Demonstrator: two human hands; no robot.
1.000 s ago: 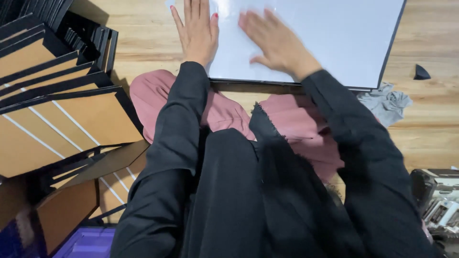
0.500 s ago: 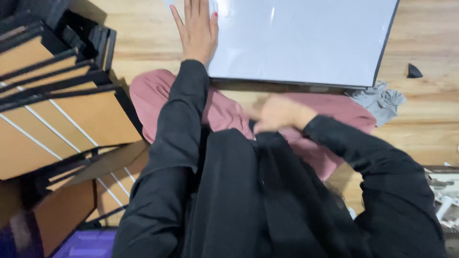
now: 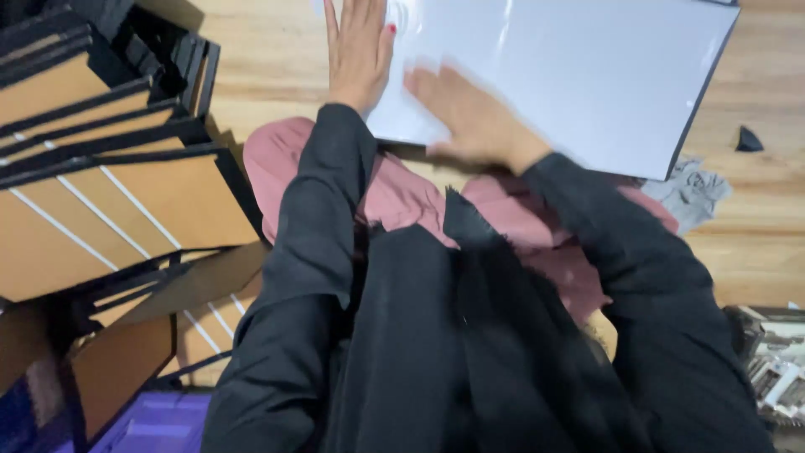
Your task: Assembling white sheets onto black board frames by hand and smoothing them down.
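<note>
A large white sheet with a thin black frame [image 3: 587,75] lies on the wooden floor in front of me, a clear film over it. My left hand [image 3: 359,52] presses flat on its near left part, fingers together and stretched out. My right hand [image 3: 474,117] lies flat on the sheet near its front edge, blurred by motion. Both arms are in black sleeves. My knees in pink trousers [image 3: 402,193] sit just below the frame's near edge.
A stack of black frames with brown backing boards [image 3: 109,193] leans at my left. A grey cloth [image 3: 692,193] and a small black corner piece [image 3: 748,140] lie on the floor at right. Clutter sits at the lower right edge [image 3: 776,361].
My right hand left the sheet, pulled back to my lap half a second ago, and is now back flat on the sheet's near edge. My left hand stayed in place.
</note>
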